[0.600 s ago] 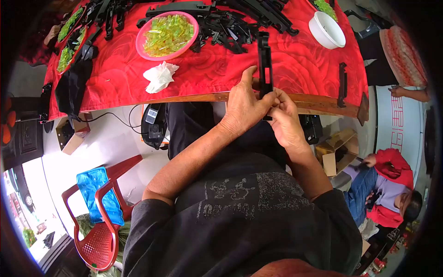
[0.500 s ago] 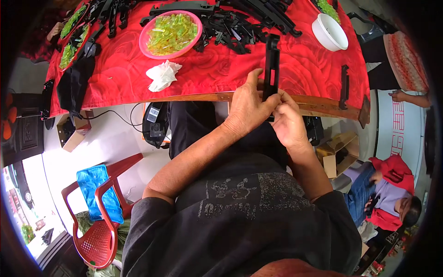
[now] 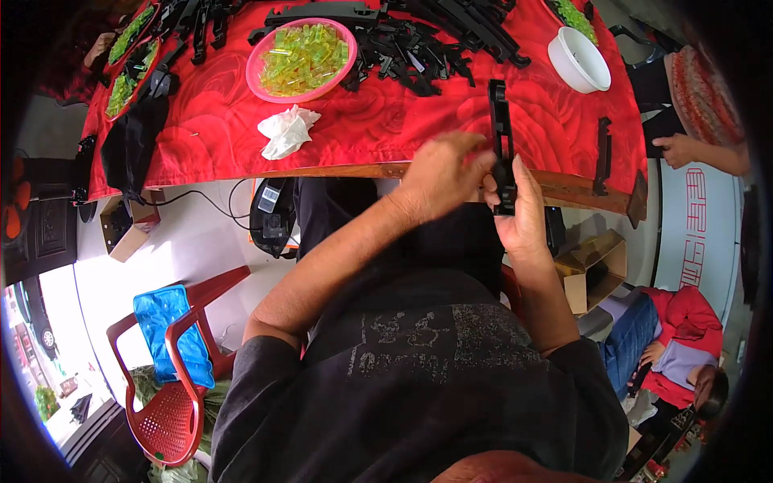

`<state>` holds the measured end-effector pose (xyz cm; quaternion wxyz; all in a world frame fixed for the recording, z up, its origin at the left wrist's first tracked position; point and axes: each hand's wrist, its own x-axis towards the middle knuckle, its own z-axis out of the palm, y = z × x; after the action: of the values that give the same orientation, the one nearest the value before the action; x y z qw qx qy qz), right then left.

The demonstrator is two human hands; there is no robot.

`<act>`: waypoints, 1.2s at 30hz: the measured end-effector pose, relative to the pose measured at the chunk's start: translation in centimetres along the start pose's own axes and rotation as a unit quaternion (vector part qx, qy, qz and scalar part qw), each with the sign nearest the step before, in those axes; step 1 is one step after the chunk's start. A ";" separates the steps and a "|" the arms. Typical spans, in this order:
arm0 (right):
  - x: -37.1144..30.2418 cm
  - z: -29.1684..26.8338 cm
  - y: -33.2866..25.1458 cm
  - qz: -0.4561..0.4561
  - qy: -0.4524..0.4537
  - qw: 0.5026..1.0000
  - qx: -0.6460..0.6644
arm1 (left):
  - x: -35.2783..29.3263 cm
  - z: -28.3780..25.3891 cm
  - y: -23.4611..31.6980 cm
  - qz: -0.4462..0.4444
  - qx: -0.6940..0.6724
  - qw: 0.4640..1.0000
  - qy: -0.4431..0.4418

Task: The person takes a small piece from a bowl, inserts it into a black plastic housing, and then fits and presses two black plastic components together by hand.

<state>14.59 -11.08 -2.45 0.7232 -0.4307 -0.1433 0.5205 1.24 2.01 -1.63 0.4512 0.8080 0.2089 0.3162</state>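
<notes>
The fingers of the right hand (image 3: 525,221) are clamped on the lower end of a long black plastic part (image 3: 501,133), the thumb along its right side and fingertips showing at its left. The fingers of the left hand (image 3: 441,173) are blurred and partly curled just beside the part; whether they touch it or pinch anything, I cannot tell.

The right forearm rises nearly straight from the lower edge, while the left slants up and to the right, its hand in front of the table's wooden edge (image 3: 358,171). The part stands nearly upright in view, its top end seen against the red-clothed surface (image 3: 362,133).

On that surface, a crumpled white tissue (image 3: 288,131) lies left of the hands. Beyond it sits a pink bowl (image 3: 251,79) of yellow-green pieces (image 3: 304,60), with a heap of small black pieces (image 3: 403,56) beside it. A white bowl (image 3: 601,85) stands to the right, and a slim black piece (image 3: 603,153) lies near the right corner. Below, on the left, is a red chair (image 3: 173,423) with a blue cushion (image 3: 165,318).
</notes>
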 end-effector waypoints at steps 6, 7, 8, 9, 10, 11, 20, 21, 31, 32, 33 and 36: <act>-0.9 1.8 -0.6 -0.002 0.059 0.998 0.017 | 4.5 -5.1 -5.2 0.033 0.163 0.978 0.126; -1.0 1.8 -0.6 -0.001 0.056 0.998 0.019 | 4.9 -6.3 -5.5 0.052 0.162 0.974 0.149; -1.1 1.9 -0.6 -0.008 0.072 0.997 -0.018 | 5.3 -7.6 -6.0 0.041 0.175 0.969 0.169; -1.2 2.1 -0.7 -0.016 0.087 0.995 -0.056 | 5.5 -9.1 -6.5 0.030 0.188 0.963 0.191; -1.2 1.4 -0.6 -0.024 0.074 0.995 -0.062 | 5.7 -10.4 -7.1 0.037 0.218 0.950 0.218; -1.3 1.3 -0.5 -0.024 0.074 0.995 -0.061 | 5.9 -11.8 -7.6 0.004 0.215 0.950 0.228; -1.0 2.9 0.3 -0.052 0.057 0.995 -0.067 | 6.6 -16.8 -11.3 -0.135 0.436 0.872 0.178; -1.1 3.4 0.2 -0.046 0.061 0.994 -0.073 | 6.7 -16.6 -11.2 -0.148 0.455 0.863 0.163; -0.8 3.4 0.1 -0.049 0.068 0.993 -0.085 | 6.8 -16.9 -10.9 -0.158 0.458 0.863 0.145; -0.8 3.3 0.1 -0.050 0.062 0.993 -0.083 | 6.5 -16.9 -10.5 -0.141 0.453 0.867 0.152; -0.8 3.2 0.1 -0.049 0.065 0.993 -0.084 | 6.3 -16.6 -9.5 -0.141 0.452 0.868 0.149; -0.8 3.3 0.0 -0.034 0.067 0.994 -0.078 | 5.4 -13.7 -5.6 -0.034 0.242 0.962 0.125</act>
<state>12.11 -10.24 -0.30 0.7126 -0.5150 -0.1491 0.4525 -4.79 16.45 0.69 0.2225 0.8397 0.3610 0.3391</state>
